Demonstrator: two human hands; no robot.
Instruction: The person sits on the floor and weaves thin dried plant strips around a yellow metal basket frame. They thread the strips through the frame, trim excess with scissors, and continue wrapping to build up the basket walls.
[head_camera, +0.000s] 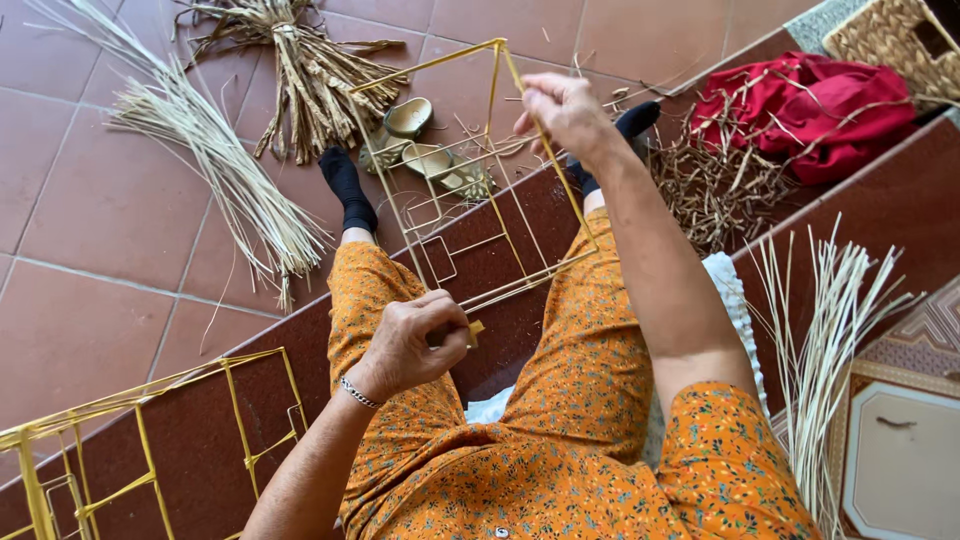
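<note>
A yellow wire frame (493, 110) shaped like an open box rests across my lap, reaching out over the floor. My left hand (415, 340) is closed around its near corner, where a short yellow wrapped stub shows beside my thumb. My right hand (562, 110) is raised and pinches a thin pale straw strand against the frame's far upright bar. Thin straw strands lie along the near bottom bar (520, 280) between the two hands. I sit on a dark red step in orange flowered clothes and black socks.
Pale straw bundles lie on the tiled floor (215, 160) and at my right (820, 340). A darker dried bundle (300, 80), sandals (420, 140), a second yellow frame (130, 440), red cloth (810, 105), brown fibre tangle (715, 190) and a woven basket (895, 40) surround me.
</note>
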